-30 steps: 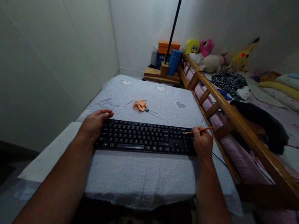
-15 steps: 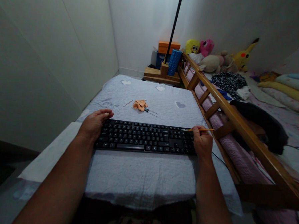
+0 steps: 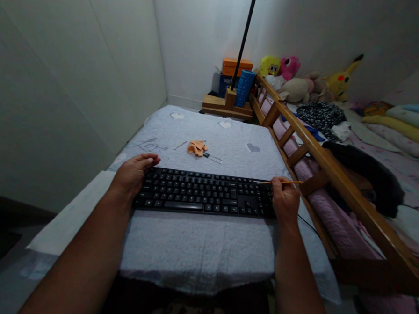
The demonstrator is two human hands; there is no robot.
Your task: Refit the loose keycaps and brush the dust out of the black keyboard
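Note:
A black keyboard (image 3: 200, 192) lies across the cloth-covered table (image 3: 197, 250). My left hand (image 3: 129, 174) rests against its left end, fingers together at the upper corner; the hand covers that edge. My right hand (image 3: 285, 198) is at the right end, pinching a thin orange brush (image 3: 292, 182) whose tip points left over the top right keys. Beyond the keyboard lies a crumpled orange cloth (image 3: 197, 148), with a dark-handled wire tool (image 3: 212, 157) beside it and a thin stick (image 3: 180, 145) to its left.
A wooden bed rail (image 3: 308, 143) runs along the right side, with bedding and plush toys behind it. At the far end stand a black pole (image 3: 244, 41), an orange box (image 3: 237, 67) and a blue roller (image 3: 244, 87). A cable runs from the keyboard's right side.
My right hand has shifted very slightly to the right with the brush. My left hand and the keyboard look nearly unmoved.

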